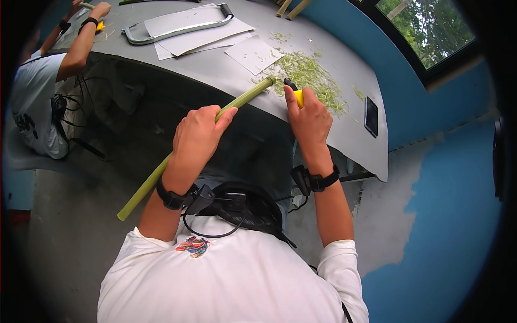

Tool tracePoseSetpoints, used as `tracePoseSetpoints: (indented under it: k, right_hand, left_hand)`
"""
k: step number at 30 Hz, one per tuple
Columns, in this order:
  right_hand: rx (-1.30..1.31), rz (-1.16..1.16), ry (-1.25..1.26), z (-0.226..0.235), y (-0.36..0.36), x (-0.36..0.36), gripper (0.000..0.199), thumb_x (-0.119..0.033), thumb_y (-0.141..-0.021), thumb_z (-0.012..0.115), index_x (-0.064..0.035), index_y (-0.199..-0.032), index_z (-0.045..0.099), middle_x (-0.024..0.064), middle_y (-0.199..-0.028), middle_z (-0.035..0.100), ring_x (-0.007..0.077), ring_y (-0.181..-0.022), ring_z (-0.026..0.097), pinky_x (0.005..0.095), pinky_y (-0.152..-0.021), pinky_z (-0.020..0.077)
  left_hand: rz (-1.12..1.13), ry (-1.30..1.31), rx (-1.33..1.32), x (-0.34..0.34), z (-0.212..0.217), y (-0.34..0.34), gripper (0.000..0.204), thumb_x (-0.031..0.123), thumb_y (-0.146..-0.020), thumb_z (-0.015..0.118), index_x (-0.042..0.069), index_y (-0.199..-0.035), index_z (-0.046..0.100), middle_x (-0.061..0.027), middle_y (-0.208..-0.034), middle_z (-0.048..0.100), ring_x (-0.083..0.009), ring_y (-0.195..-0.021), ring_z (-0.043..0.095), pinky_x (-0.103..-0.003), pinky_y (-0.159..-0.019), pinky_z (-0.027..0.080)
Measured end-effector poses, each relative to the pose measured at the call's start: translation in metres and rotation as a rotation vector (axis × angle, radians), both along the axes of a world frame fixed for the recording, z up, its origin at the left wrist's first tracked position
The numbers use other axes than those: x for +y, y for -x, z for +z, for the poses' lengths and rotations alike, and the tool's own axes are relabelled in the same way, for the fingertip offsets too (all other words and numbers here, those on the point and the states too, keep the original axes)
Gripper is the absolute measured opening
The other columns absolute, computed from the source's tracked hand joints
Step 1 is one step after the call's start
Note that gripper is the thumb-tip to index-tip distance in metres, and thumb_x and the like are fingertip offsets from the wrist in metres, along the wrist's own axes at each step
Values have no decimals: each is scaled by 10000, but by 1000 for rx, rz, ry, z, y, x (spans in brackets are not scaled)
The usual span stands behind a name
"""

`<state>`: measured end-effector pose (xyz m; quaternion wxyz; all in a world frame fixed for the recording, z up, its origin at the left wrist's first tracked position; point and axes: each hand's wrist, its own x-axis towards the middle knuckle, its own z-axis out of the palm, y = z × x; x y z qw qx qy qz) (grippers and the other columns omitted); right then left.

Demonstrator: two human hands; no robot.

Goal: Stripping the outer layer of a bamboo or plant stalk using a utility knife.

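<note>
My left hand (199, 133) is closed around a green bamboo stalk (246, 99), which slants from the lower left up to the table's near edge. Its far end, with a node ring, reaches over the tabletop close to my right hand. My right hand (312, 118) grips a yellow-and-black utility knife (298, 97), thumb pressed along its handle. The black front of the knife lies just right of the stalk's end; I cannot make out the blade, nor whether it touches the stalk. Green bamboo shavings (312, 75) are heaped on the table beyond both hands.
On the grey table (355, 75) lie a hacksaw (180, 33) on white sheets (215, 40), another sheet (253, 55), and a phone (371, 116) near the right edge. At the far left another person (37, 97) works with both hands. A blue wall with a window rises at right.
</note>
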<state>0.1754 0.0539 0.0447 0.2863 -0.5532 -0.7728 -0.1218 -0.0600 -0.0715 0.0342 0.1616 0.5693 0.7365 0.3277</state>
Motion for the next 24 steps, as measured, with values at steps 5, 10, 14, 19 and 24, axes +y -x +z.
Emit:
tracePoseSetpoints:
  k: [5, 10, 14, 19, 24]
  right_hand:
    - [23, 154, 80, 14, -4, -3, 608, -604, -1074, 716, -72, -796, 617, 168, -649, 683, 429, -618, 714, 528, -576, 543]
    - [4, 191, 107, 16, -5, 2, 643, -641, -1062, 705, -64, -780, 663, 183, -644, 686, 430, -617, 716, 529, -581, 552]
    - [5, 146, 130, 17, -4, 7, 649, -665, -1063, 683, -67, -810, 711, 187, -659, 703, 423, -621, 728, 522, -587, 569]
    - [-33, 37, 60, 7, -2, 5, 648, -683, -1067, 667, -82, -830, 717, 167, -676, 723, 389, -633, 755, 494, -572, 585]
    - [1, -29, 32, 4, -1, 2, 629, -684, -1071, 665, -90, -866, 690, 150, -694, 732, 372, -636, 763, 480, -563, 590]
  left_hand:
    - [-5, -33, 51, 5, 4, -5, 600, 557, -1128, 658, 12, -874, 659, -242, -739, 639, -521, -755, 637, -562, -669, 511]
    - [18, -68, 126, 10, 11, -13, 551, 521, -1111, 698, 25, -875, 655, -234, -731, 647, -528, -753, 644, -564, -652, 509]
    - [23, -113, 188, 9, 7, -19, 520, 502, -1116, 698, 45, -875, 641, -222, -729, 685, -511, -748, 698, -569, -642, 548]
    - [43, -121, 138, 10, 8, -28, 525, 499, -1103, 717, 23, -892, 658, -237, -746, 662, -527, -768, 661, -572, -652, 507]
    - [36, -157, 113, 18, 6, -36, 513, 495, -1105, 718, 22, -910, 686, -235, -747, 664, -525, -768, 663, -570, -652, 503]
